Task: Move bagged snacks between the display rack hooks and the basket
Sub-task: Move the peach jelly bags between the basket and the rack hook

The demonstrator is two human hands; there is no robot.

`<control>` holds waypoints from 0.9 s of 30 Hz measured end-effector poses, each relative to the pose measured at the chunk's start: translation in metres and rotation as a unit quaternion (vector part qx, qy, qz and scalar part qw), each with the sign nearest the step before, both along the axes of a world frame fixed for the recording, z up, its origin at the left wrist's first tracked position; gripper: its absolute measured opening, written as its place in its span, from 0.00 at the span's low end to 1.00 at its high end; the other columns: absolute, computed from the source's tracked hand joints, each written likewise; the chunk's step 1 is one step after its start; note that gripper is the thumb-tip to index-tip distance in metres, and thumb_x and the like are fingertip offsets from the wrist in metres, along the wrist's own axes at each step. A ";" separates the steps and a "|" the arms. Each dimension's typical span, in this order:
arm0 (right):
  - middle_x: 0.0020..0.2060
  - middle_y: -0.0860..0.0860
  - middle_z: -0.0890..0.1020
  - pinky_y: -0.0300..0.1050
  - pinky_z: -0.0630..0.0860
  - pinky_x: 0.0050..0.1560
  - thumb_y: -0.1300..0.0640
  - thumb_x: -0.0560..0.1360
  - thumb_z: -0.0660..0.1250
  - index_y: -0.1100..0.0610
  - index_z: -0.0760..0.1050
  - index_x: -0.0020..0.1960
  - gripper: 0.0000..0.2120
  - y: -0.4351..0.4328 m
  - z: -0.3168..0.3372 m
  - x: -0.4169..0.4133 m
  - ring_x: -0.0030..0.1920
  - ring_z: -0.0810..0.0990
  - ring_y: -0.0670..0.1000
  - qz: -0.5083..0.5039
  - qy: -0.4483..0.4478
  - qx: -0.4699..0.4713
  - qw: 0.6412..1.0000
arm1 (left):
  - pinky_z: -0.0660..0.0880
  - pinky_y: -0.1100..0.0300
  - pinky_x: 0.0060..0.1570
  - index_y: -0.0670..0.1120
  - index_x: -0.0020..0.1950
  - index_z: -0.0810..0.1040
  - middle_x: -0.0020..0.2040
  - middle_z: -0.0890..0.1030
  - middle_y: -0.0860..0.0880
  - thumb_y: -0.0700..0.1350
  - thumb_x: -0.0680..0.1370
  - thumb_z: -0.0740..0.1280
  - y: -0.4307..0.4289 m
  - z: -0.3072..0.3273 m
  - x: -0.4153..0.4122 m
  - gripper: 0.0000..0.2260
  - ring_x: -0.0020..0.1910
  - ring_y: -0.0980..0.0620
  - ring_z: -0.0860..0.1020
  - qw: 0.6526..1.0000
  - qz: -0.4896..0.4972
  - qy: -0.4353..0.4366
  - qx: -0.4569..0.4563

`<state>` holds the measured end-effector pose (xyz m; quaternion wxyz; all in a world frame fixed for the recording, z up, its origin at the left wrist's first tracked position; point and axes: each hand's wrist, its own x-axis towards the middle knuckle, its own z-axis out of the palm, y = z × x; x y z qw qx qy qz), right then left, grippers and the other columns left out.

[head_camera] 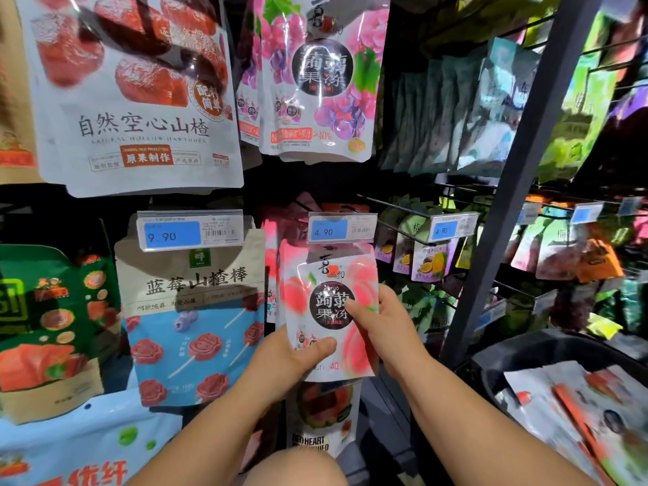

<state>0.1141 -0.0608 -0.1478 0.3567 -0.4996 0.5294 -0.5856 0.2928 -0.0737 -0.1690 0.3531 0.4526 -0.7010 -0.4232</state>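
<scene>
Holding the peach jelly bag [328, 282] up at the rack, just under the 4.90 price tag [342, 229]. My left hand [291, 357] pinches its lower edge, thumb across the front, and my right hand [385, 320] grips its right side. The basket [540, 343] sits low on my right, other bags [578, 415] inside.

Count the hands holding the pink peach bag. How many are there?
2. The left hand grips the peach bag at its lower left corner, thumb across the front. The right hand pinches the bag's right edge. No other hand shows.
</scene>
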 end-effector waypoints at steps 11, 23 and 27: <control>0.47 0.46 0.81 0.50 0.77 0.51 0.50 0.73 0.74 0.49 0.72 0.53 0.14 -0.006 -0.009 0.001 0.49 0.80 0.48 -0.127 0.106 -0.014 0.986 | 0.68 0.63 0.38 0.54 0.47 0.69 0.43 0.75 0.53 0.53 0.68 0.78 0.003 -0.006 -0.006 0.19 0.41 0.56 0.73 0.987 0.148 -0.002 -0.064; 0.73 0.36 0.51 0.38 0.52 0.70 0.47 0.83 0.57 0.29 0.39 0.70 0.30 -0.009 -0.045 -0.003 0.71 0.53 0.38 0.014 0.155 0.034 0.987 | 0.57 0.59 0.69 0.53 0.79 0.47 0.78 0.54 0.52 0.48 0.72 0.75 -0.009 -0.017 -0.014 0.45 0.71 0.61 0.55 0.986 0.115 0.071 -0.099; 0.73 0.34 0.50 0.44 0.53 0.72 0.35 0.75 0.62 0.24 0.38 0.66 0.34 -0.017 -0.042 -0.013 0.73 0.51 0.39 0.031 0.157 0.040 0.986 | 0.57 0.50 0.75 0.56 0.78 0.46 0.79 0.54 0.54 0.67 0.68 0.69 -0.011 -0.020 -0.021 0.48 0.76 0.54 0.57 0.983 0.124 0.102 -0.085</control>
